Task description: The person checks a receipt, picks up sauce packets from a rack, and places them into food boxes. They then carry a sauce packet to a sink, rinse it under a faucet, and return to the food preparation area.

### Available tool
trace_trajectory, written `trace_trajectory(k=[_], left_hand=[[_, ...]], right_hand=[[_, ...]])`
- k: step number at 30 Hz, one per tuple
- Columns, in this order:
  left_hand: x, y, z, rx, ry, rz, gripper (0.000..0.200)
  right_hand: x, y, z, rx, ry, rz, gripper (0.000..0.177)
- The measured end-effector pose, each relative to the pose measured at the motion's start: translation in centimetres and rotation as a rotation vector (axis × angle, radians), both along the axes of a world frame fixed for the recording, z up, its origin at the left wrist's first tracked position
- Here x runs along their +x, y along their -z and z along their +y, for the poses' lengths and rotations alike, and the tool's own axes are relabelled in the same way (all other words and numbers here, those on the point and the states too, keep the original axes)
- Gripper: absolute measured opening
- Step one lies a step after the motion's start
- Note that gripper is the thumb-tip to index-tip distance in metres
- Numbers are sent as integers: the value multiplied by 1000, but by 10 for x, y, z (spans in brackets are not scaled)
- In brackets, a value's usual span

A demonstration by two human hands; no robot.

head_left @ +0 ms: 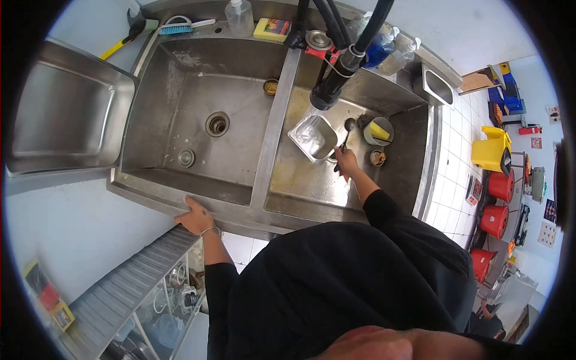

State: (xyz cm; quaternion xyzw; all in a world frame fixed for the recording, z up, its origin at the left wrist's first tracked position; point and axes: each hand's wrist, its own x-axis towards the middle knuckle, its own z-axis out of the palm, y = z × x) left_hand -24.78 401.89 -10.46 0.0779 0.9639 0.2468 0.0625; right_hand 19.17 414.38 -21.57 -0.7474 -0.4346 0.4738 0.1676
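Observation:
My right hand [346, 162] reaches into the right basin of a steel double sink [282, 96] and grips the handle of a ladle [348, 126], whose bowl points away from me. Right beside it sits a square steel container [314, 137]. My left hand [195, 217] rests flat on the sink's front rim at the left basin, holding nothing. A black spray faucet hose [336, 72] hangs over the right basin.
A small pot with a yellow sponge [378, 131] and a strainer [377, 158] lie in the right basin. Bottles, a brush [180, 26] and a sponge line the back ledge. A steel tub [66, 108] stands at left, a rack [138, 282] below.

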Motion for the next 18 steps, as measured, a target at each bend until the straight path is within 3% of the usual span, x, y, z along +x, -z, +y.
trace_trajectory(k=[4,8,9,12,15,18], left_hand=[[-2,3,0,16,-6,3,70],[-1,0,1,16,-5,5,69],[-1,0,1,18,-4,3,69],[2,-3,1,21,3,-3,70],[4,-3,-1,50,11,-1,70],[0,2,-3,51,11,1,72]], right_hand=[[-6,-9,-1,-156,-397,-73,62],[-19,-41,25,-264,-208,-85,76],[-21,-26,30,-8,-79,-113,71],[-32,-38,77,-337,309,648,50],[-54,-68,101,-395,301,1250,34],[-78,-87,107,-303,368,1420,36]])
